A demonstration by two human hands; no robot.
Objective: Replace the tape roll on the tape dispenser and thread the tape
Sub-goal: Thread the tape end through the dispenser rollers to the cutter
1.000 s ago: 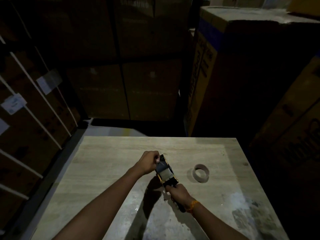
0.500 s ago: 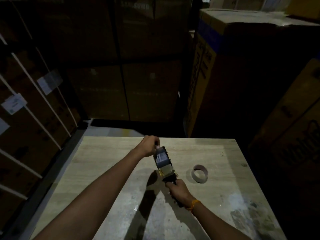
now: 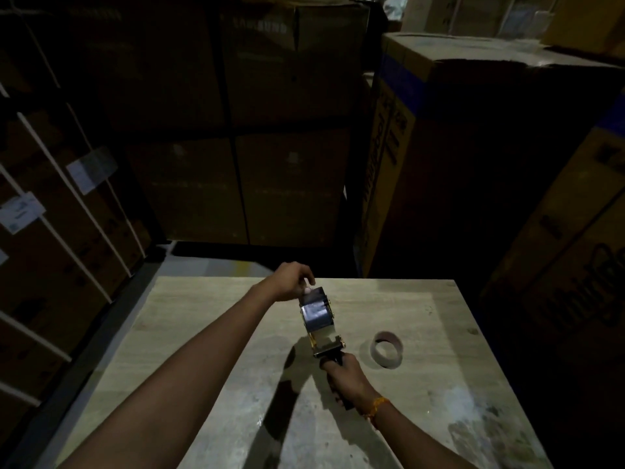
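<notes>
A hand-held tape dispenser (image 3: 326, 343) with a yellow metal frame is held above the wooden table (image 3: 203, 333), its head pointing away from me. A glossy tape roll (image 3: 316, 313) sits mounted on it. My right hand (image 3: 345, 375) is wrapped around the black handle. My left hand (image 3: 292, 280) pinches the loose tape end at the far top of the roll. An empty cardboard tape core (image 3: 388, 348) lies flat on the table to the right of the dispenser.
Tall cardboard boxes (image 3: 473, 164) crowd the table's far and right sides. Strapped boxes with white labels (image 3: 50, 231) stand at the left. A strip of floor (image 3: 209, 262) shows beyond the far edge. The scene is dim.
The dispenser has been lifted and tilted farther away from me. My left hand has moved away from me along the roll, holding the tape end. The empty core has stayed put.
</notes>
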